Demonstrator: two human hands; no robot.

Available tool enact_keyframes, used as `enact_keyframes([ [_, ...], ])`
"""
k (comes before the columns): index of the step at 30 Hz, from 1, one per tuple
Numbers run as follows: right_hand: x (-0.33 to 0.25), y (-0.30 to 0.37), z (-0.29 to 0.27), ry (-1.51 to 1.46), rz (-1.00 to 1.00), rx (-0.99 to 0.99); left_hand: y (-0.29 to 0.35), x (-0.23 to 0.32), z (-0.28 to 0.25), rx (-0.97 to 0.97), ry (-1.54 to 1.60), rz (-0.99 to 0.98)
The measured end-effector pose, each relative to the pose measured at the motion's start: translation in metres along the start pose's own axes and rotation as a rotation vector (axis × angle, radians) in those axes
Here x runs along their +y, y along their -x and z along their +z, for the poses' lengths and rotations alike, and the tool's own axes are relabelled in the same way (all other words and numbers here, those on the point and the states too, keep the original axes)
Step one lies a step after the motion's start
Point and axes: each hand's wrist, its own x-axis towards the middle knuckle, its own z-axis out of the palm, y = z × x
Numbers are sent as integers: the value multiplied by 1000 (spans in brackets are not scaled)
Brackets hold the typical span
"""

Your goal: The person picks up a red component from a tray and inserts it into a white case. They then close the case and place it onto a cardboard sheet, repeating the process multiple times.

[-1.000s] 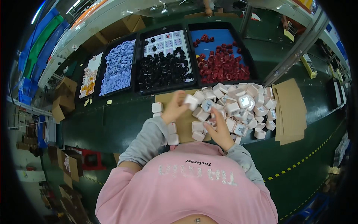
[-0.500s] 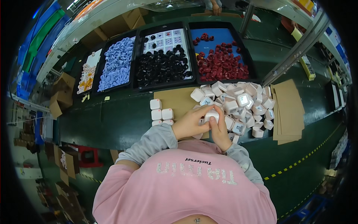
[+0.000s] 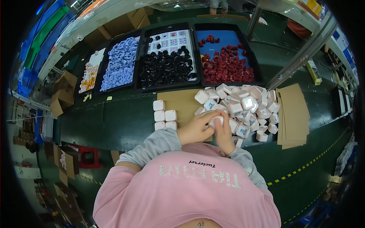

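Both my hands are closed around one small white rounded box [image 3: 217, 121], close to my body at the table's near edge. My left hand [image 3: 195, 128] grips it from the left, and my right hand [image 3: 223, 131] has its thumb on the face toward me. Fingers hide most of the box. Just past and right of my hands lies a heap of similar whitish boxes [image 3: 243, 102], some showing printed faces. Left of my hands, several white boxes with a small red mark [image 3: 170, 115] stand in short rows.
Beyond are black trays: one of red pieces [image 3: 228, 64], one of black pieces [image 3: 165, 68], one of blue-lilac pieces [image 3: 119, 60]. A narrower tray [image 3: 89, 76] holds orange and pale pieces. Cardboard sheets [image 3: 294, 117] lie right of the heap, beside a metal post [image 3: 296, 66].
My hands, still around the white box, have shifted slightly toward me, and the fingers now cover more of it. The heap and the rows look the same.
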Motion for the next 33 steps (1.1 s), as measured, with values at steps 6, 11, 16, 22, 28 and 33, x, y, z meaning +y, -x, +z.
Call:
enact_keyframes([
  [6, 15, -6, -17, -795, 627, -211, 1, 10, -9, -118, 22, -131],
  [11, 8, -6, -10, -721, 386, -91, 5, 9, -2, -59, -102, -171],
  [16, -11, -6, -9, -474, 208, -119, 3, -1, 2, 13, -144, -264],
  [22, -6, -5, -9, -424, 165, -109, 4, -27, 2, 125, 352, -217],
  [28, 3, -11, -13, -121, -268, -323, -10, -11, -19, -3, 809, -837],
  [33, 9, -7, -3, -629, 433, -130, 0, -10, 7, 106, 760, -461],
])
